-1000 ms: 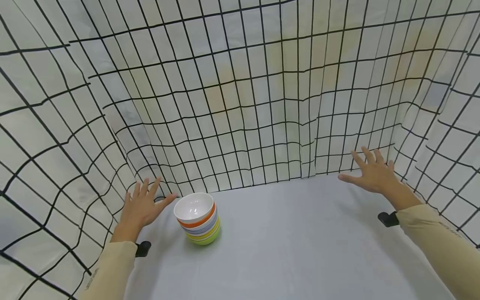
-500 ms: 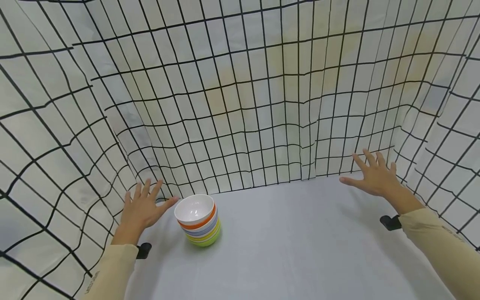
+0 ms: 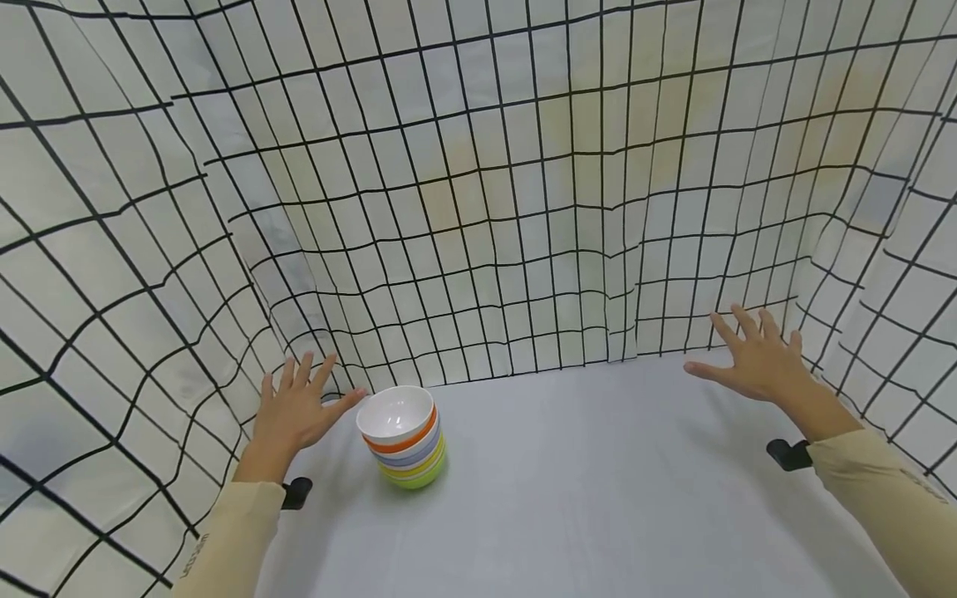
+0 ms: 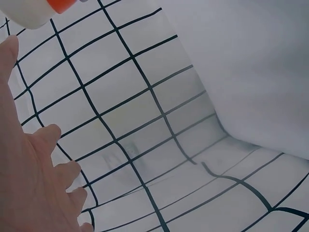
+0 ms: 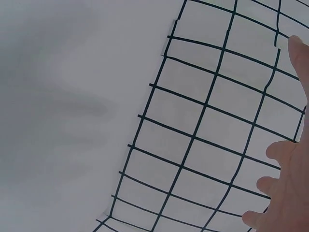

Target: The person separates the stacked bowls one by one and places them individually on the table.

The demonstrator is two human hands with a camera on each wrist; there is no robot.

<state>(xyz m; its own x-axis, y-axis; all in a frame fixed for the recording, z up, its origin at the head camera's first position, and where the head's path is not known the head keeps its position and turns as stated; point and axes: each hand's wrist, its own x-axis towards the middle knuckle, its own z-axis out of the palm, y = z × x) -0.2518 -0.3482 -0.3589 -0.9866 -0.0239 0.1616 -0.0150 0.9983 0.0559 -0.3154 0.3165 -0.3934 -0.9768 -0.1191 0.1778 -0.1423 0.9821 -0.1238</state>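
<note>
A stack of several bowls (image 3: 404, 448) stands on the white table, left of the middle in the head view. The top bowl is white inside with an orange outside; blue, yellow and green bands show below it. My left hand (image 3: 292, 415) is held with fingers spread just left of the stack, its thumb tip close to the top bowl's rim. In the left wrist view part of a white and orange bowl (image 4: 34, 10) shows at the top left corner. My right hand (image 3: 758, 365) is spread over the right side of the table, holding nothing.
The white table (image 3: 568, 482) reaches back to a white wall cloth with a black grid (image 3: 523, 249), which also rises on the left and right sides. Each wrist wears a small black device (image 3: 788, 454) below the sleeve cuff.
Both hands and the bowls sit slightly farther right in the head view, along with the whole background. Hand poses and the stack look the same.
</note>
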